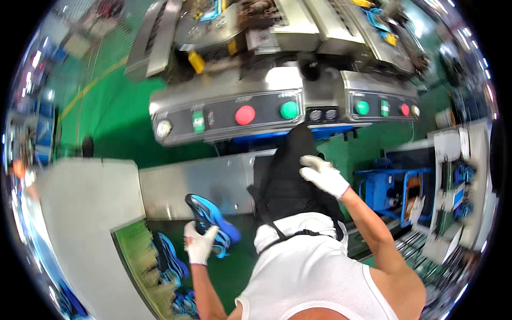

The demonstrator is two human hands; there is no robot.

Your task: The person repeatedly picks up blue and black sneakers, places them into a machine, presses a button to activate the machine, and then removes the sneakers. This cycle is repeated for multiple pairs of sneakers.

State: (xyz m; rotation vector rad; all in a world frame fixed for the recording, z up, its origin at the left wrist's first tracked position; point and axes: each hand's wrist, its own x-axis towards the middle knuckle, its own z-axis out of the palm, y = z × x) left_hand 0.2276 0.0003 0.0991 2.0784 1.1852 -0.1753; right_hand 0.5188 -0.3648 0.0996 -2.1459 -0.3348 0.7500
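Note:
My left hand (199, 246), in a white glove, is closed on a blue and black sneaker (223, 226) low at my left side. The shoe is tilted, and light blue laces hang near my thumb. My right hand (324, 177), also gloved in white, hovers over or rests on my right knee; which one I cannot tell. Its fingers are partly stretched and I see nothing in them. Left of the held shoe, more blue and black sneakers (172, 260) lie by a green-surfaced shelf (128, 245).
Ahead stands a metal machine with a control panel (221, 118) of red and green buttons; a second panel (381, 105) sits to its right. A metal plate (197, 181) lies before my legs. Grey cabinet (88, 197) at left, blue-framed cart (381, 189) and shelving at right.

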